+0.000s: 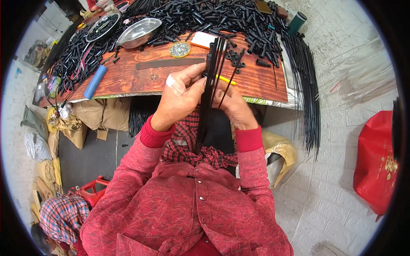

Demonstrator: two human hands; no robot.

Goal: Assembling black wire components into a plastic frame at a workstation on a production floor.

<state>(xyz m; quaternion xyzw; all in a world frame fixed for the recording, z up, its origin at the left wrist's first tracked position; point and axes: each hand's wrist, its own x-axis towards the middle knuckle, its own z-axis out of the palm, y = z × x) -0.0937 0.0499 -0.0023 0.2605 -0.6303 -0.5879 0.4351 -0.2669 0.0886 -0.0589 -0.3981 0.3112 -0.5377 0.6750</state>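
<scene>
Upright in front of me stands a bundle of thin black rods [208, 96], their lower ends reaching down to my lap. My left hand [178, 98], with a white patch on its back, is closed around the bundle near its top; thumb and fingers press together there. On the other side, my right hand [238, 109] is closed with its fingertips at the rods. One slanted thin rod [232, 79] crosses those fingers, which the bundle partly hides. Just beyond them a yellow stick [226, 80] shows, partly covered.
The wooden table [141, 79] bears a large heap of black tubes [230, 21], a metal bowl [139, 34], a yellow-rimmed dish of small metal parts [180, 49], black rings [235, 59], a flat dark strip [171, 63] and a blue cylinder [95, 82]. More rods [305, 85] overhang its right edge.
</scene>
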